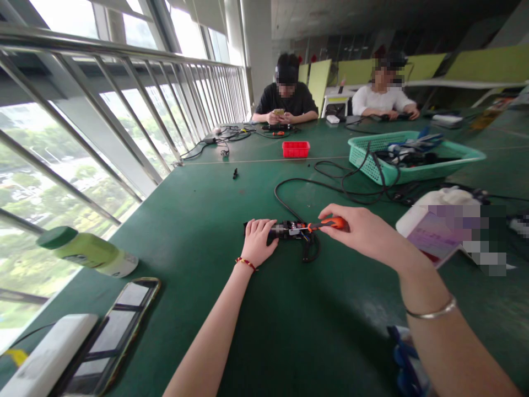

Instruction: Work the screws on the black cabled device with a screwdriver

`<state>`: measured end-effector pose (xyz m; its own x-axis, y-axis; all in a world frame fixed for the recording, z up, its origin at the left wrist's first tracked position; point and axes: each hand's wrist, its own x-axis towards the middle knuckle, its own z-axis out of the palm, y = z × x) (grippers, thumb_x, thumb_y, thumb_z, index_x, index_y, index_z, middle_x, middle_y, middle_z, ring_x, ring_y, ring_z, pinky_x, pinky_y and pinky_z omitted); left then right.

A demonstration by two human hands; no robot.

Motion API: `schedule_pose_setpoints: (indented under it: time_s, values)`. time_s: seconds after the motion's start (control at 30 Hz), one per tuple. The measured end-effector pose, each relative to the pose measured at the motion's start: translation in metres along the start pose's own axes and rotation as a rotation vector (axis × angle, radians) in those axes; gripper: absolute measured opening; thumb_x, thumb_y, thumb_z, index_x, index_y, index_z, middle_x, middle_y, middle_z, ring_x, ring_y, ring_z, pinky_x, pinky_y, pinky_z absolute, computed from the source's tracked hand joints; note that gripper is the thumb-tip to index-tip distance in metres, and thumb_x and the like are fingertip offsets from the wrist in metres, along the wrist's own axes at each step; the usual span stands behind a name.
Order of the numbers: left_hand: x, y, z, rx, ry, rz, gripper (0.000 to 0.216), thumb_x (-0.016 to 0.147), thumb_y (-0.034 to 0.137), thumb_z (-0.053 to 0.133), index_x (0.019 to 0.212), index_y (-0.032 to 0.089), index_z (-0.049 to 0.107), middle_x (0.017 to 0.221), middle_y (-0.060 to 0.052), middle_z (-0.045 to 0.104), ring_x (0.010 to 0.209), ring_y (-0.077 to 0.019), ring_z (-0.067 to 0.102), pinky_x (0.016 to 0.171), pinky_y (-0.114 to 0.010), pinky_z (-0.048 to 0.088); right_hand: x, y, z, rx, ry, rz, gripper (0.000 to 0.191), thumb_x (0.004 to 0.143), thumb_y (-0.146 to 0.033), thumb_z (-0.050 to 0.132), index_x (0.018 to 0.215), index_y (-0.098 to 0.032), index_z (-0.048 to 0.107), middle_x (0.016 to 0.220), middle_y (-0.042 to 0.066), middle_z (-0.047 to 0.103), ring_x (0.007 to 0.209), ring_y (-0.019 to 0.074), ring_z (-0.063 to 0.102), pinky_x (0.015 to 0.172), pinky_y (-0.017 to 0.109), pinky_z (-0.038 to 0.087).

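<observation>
In the middle of the green table lies a black corded device (285,229), its housing opened so that inner parts and wires show. My left hand (259,238) is closed over its left end and presses it to the table. A screwdriver (330,223) with an orange and black handle is gripped in my right hand (363,231). Its shaft points left, and the tip reaches the exposed inner parts; whether it sits in a screw is too small to tell. A black cable (285,187) runs from the device towards the back right.
A teal basket (413,175) of tools stands at back right, a red tray (296,149) at the back. On the left lie a green bottle (88,251), a phone (119,331) and a white box (53,353). Two people sit across the table (198,220).
</observation>
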<state>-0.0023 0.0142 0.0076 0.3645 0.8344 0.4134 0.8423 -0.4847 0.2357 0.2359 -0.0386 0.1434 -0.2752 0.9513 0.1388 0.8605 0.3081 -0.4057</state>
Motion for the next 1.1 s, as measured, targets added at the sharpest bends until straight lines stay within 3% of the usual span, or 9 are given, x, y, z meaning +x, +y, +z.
schedule_pose_setpoints:
  time_s: [0.2, 0.3, 0.43, 0.6, 0.77, 0.93, 1.1]
  values:
    - [0.003, 0.004, 0.003, -0.041, 0.013, -0.078, 0.040, 0.074, 0.022, 0.054, 0.114, 0.024, 0.053, 0.111, -0.003, 0.059, 0.111, -0.0231, 0.047, 0.110, -0.047, 0.024, 0.007, -0.009, 0.006, 0.020, 0.063, 0.103, 0.025, 0.084, -0.044, 0.046, 0.083, -0.026, 0.062, 0.054, -0.002, 0.056, 0.047, 0.0128, 0.049, 0.045, 0.023, 0.029]
    - [0.005, 0.009, 0.006, -0.055, 0.048, -0.163, 0.035, 0.074, 0.020, 0.052, 0.108, 0.025, 0.056, 0.110, -0.003, 0.060, 0.115, -0.0236, 0.046, 0.112, -0.050, 0.020, 0.012, -0.009, 0.014, 0.114, 0.168, 0.159, 0.024, 0.083, -0.041, 0.046, 0.082, -0.024, 0.063, 0.057, -0.001, 0.058, 0.051, 0.0133, 0.051, 0.048, 0.023, 0.033]
    - [0.004, 0.012, 0.007, -0.089, 0.070, -0.175, 0.039, 0.073, 0.018, 0.052, 0.112, 0.024, 0.054, 0.115, -0.002, 0.060, 0.121, -0.0237, 0.044, 0.114, -0.051, 0.017, 0.014, -0.004, 0.021, 0.297, 0.275, 0.146, 0.023, 0.076, -0.035, 0.056, 0.094, -0.021, 0.060, 0.069, 0.000, 0.062, 0.058, 0.0135, 0.055, 0.056, 0.024, 0.042]
    - [-0.002, 0.012, 0.007, -0.074, 0.090, -0.157, 0.048, 0.075, 0.015, 0.051, 0.122, 0.021, 0.047, 0.126, -0.005, 0.055, 0.125, -0.0244, 0.041, 0.113, -0.052, 0.018, 0.013, 0.000, 0.020, 0.381, 0.171, 0.101, 0.021, 0.079, -0.036, 0.053, 0.085, -0.019, 0.065, 0.076, 0.002, 0.066, 0.067, 0.0148, 0.059, 0.061, 0.025, 0.043]
    - [-0.009, 0.012, 0.007, -0.031, 0.086, -0.136, 0.048, 0.080, 0.015, 0.048, 0.127, 0.021, 0.042, 0.134, -0.008, 0.048, 0.129, -0.0256, 0.038, 0.112, -0.054, 0.021, 0.013, -0.004, 0.022, 0.323, 0.175, 0.175, 0.040, 0.087, -0.046, 0.038, 0.078, -0.021, 0.067, 0.067, 0.004, 0.066, 0.066, 0.0188, 0.062, 0.061, 0.028, 0.043]
    - [-0.009, 0.013, 0.008, -0.015, 0.148, -0.184, 0.054, 0.080, 0.017, 0.051, 0.132, 0.022, 0.037, 0.140, -0.010, 0.039, 0.133, -0.0275, 0.031, 0.110, -0.055, 0.024, 0.010, -0.010, 0.018, 0.272, 0.203, 0.199, 0.021, 0.077, -0.031, 0.053, 0.095, -0.022, 0.058, 0.064, -0.001, 0.061, 0.055, 0.0147, 0.056, 0.053, 0.024, 0.042]
    - [-0.010, 0.016, 0.007, 0.049, 0.145, -0.299, 0.043, 0.079, 0.021, 0.056, 0.121, 0.025, 0.050, 0.136, -0.010, 0.044, 0.130, -0.0313, 0.033, 0.108, -0.060, 0.020, 0.008, -0.008, 0.016, 0.286, 0.129, 0.162, 0.015, 0.081, -0.034, 0.050, 0.086, -0.024, 0.060, 0.079, 0.001, 0.065, 0.062, 0.0142, 0.058, 0.056, 0.024, 0.042]
